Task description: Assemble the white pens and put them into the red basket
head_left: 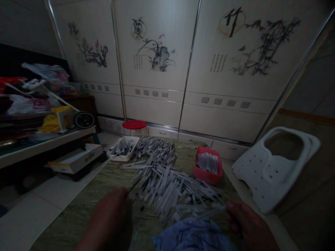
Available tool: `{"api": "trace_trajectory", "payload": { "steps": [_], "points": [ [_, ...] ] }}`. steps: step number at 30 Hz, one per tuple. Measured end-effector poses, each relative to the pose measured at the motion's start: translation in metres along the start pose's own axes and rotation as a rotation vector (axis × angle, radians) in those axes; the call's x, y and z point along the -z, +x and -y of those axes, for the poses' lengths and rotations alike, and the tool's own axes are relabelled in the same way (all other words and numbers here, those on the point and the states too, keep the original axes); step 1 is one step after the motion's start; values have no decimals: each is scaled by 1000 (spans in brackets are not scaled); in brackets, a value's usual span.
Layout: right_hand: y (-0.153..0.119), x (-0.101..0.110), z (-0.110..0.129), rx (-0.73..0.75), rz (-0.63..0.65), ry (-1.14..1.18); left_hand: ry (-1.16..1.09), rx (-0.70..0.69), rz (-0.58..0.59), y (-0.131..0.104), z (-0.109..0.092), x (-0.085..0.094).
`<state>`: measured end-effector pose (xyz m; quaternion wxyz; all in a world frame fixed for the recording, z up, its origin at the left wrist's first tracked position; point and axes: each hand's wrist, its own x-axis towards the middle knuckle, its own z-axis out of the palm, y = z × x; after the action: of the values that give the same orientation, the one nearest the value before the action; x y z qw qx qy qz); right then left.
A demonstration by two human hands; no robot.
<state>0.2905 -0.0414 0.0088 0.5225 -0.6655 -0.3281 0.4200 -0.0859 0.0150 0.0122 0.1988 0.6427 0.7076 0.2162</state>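
Your right hand point(242, 218) pinches a clear pen tube point(210, 214) at the near right edge of the pen pile point(168, 187); your left hand point(109, 211), near left of the pile, has its grip closed on a thin dark rod point(134, 184). A blue cloth point(193, 240) bunches on the pile's near side, between your hands. Beyond the pile's left sits a white tray point(119, 158); right, a red bin point(206, 176). The pile lies on a green desk point(82, 206), with painted sliding doors point(151, 110) behind it.

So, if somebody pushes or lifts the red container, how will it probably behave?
The red container would probably keep its shape, as its walls stand up by themselves. It may have some weight, since many thin pen-like sticks crowd inside. Pushed, it would likely slide rather than roll, because its form is boxy.
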Motion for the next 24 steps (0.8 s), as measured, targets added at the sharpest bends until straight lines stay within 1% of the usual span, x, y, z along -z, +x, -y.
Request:
{"api": "trace_trajectory", "payload": {
  "steps": [3, 5, 7, 9, 10, 11, 13, 15, 17, 18, 20, 24],
  "points": [
    [-3, -2, 1, -2, -3, 36, -90, -9, 20, 2, -5, 2],
    [-4, -4, 2, -12, 20, 65, -259, -61, 65, 3, -12, 1],
    [-4, -5, 2, -10, 38, 107, -490, -94, 120, 1, -23, -3],
    [-3, -8, 0, -9, 57, 136, -717, -20, 210, -5, -35, -8],
    [-3, -10, -1, -6, 65, 146, -817, 26, 279, -8, -41, -12],
    [-3, -13, -1, 0, 74, 149, -901, 73, 342, -12, -46, -15],
    [-5, -19, -1, 18, 77, 138, -1030, 105, 440, -18, -52, -24],
    [-8, -26, 1, 44, 56, 131, -1102, 86, 483, -21, -54, -33],
    [-13, -31, 3, 54, 32, 135, -1146, 64, 472, -22, -54, -42],
    [-15, -32, 3, 54, 27, 145, -1133, 46, 524, -22, -54, -45],
    [-17, -34, 4, 49, 40, 151, -1124, 28, 534, -21, -54, -48],
    [-18, -34, 2, 48, 43, 130, -1104, -8, 575, -22, -56, -50]
  ]
}}
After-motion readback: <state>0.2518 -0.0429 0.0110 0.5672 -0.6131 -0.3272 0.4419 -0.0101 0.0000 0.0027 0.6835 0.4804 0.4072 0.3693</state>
